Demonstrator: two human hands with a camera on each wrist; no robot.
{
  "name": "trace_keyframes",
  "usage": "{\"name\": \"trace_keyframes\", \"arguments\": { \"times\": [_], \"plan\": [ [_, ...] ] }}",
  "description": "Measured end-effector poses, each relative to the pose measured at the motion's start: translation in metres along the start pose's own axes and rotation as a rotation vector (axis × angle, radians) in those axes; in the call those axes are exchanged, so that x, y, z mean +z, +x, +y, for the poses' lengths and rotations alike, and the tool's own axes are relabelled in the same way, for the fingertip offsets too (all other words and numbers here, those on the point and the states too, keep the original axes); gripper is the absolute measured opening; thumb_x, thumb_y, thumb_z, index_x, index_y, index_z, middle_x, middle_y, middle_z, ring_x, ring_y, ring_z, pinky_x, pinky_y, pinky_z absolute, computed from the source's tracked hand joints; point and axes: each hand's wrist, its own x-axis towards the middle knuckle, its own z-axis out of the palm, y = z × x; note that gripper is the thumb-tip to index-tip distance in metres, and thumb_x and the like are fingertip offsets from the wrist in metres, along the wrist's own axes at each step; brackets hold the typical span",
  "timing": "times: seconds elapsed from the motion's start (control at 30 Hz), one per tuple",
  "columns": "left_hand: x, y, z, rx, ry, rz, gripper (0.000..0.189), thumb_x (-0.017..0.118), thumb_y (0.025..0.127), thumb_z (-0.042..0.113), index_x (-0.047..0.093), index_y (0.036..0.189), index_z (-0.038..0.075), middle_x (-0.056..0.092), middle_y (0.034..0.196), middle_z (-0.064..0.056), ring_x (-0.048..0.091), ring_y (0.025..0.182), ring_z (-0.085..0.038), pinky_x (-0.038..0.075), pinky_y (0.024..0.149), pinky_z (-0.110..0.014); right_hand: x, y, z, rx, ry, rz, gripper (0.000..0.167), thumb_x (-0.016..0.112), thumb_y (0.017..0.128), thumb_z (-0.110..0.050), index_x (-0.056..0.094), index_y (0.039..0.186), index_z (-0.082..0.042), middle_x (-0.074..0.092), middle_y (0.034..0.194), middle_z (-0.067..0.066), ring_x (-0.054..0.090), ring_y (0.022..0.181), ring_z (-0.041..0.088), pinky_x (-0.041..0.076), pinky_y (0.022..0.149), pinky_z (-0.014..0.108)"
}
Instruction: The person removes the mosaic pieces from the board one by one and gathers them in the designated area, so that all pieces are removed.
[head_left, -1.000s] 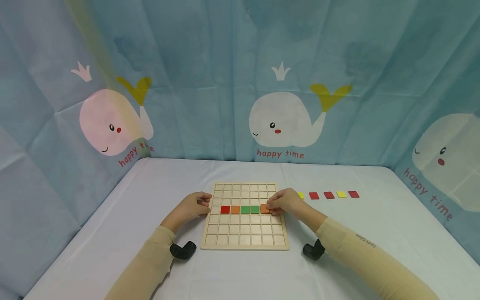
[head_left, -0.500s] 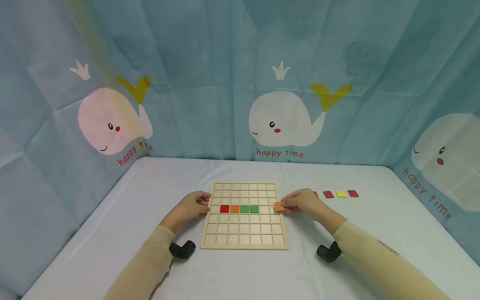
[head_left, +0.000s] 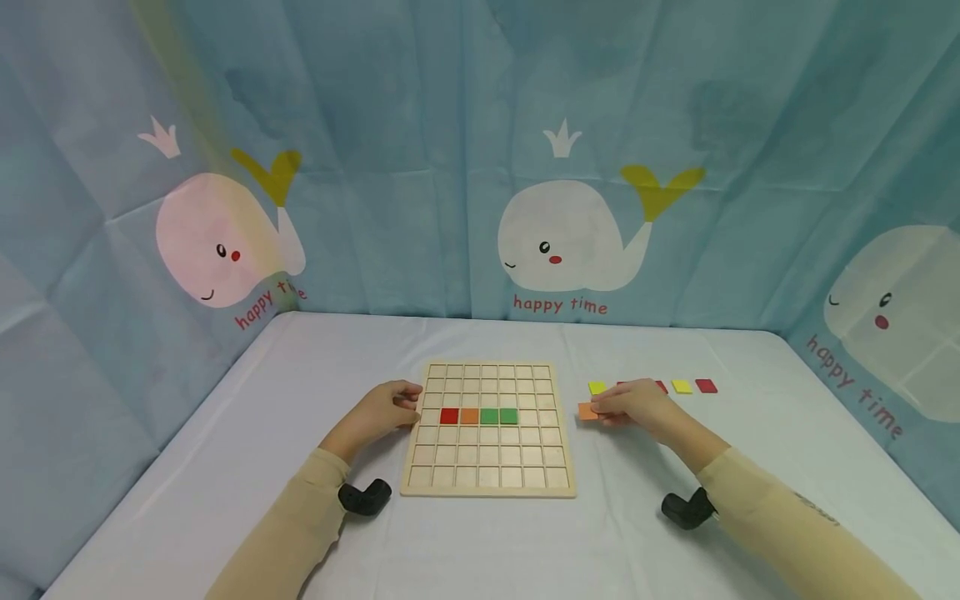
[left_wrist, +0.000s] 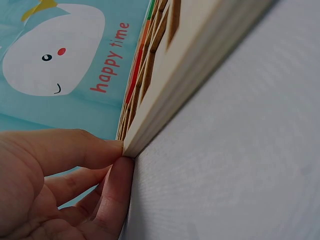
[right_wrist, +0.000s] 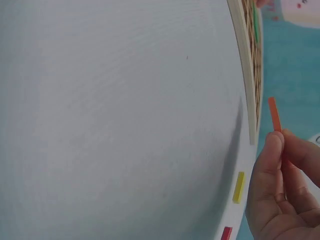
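My right hand [head_left: 643, 407] pinches a square orange tile [head_left: 587, 412] between thumb and fingertips, just beyond the right edge of a wooden grid board [head_left: 467, 456]. The right wrist view shows this tile edge-on, raised over the white cloth. At the board's left edge, my left hand [head_left: 380, 414] holds the rim between thumb and a finger, which the left wrist view shows close up. One row of the grid carries a red tile [head_left: 448, 416], an orange one beside it and two green tiles [head_left: 498, 416]. The other cells show bare wood.
Past my right hand, a row of loose tiles lies on the white table: a yellow tile [head_left: 596, 387], red ones partly covered by the hand, another yellow tile [head_left: 681, 387] and a red tile [head_left: 706, 386]. A blue whale-print curtain [head_left: 405, 242] stands behind the table.
My right hand has lifted the orange tile off the board's row and carried it rightward past the edge, leaving that cell bare. My left hand has stayed at the board's left edge.
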Motion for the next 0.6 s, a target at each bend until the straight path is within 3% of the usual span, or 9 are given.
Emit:
{"name": "trace_keyframes", "arguments": {
  "times": [0.3, 0.6],
  "plan": [
    [0.0, -0.001, 0.002, -0.006, -0.01, -0.001, 0.05, 0.064, 0.085, -0.001, 0.054, 0.134, -0.005, 0.058, 0.118, -0.017, 0.055, 0.098, -0.022, 0.051, 0.074, -0.026, -0.014, 0.001, 0.008, 0.016, 0.003, 0.001, 0.042, 0.074, 0.089, -0.019, 0.067, 0.12, 0.008, 0.072, 0.09, 0.001, 0.066, 0.071, 0.008, 0.057, 0.07, 0.02],
    [0.001, 0.0, 0.001, -0.009, -0.007, 0.002, 0.051, 0.065, 0.085, -0.001, 0.054, 0.134, -0.004, 0.058, 0.119, -0.016, 0.055, 0.099, -0.022, 0.052, 0.075, -0.026, -0.022, 0.005, 0.013, 0.089, 0.068, 0.031, 0.046, 0.076, 0.088, -0.018, 0.064, 0.122, 0.009, 0.073, 0.087, 0.001, 0.066, 0.068, 0.009, 0.057, 0.069, 0.021]
  ]
}}
